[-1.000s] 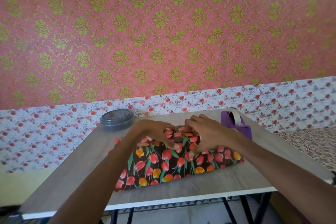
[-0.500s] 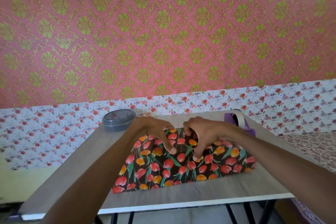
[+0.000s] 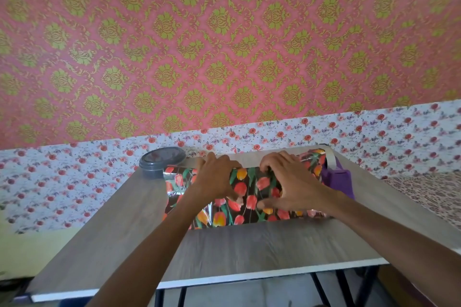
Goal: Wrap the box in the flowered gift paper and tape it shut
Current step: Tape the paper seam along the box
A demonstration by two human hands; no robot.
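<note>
The flowered paper (image 3: 249, 182) has shifted back, beneath left hand (image 3: 214, 177) and right hand (image 3: 291, 182), both gripping it.

The scene is bright with soft, even light; shadows on the table (image 3: 262, 244) are weak. The glossy gift paper (image 3: 252, 182) carries small white glare patches. The wide lens curves straight lines, and the wallpaper (image 3: 224, 45) looks smeared toward the frame edges.
</note>
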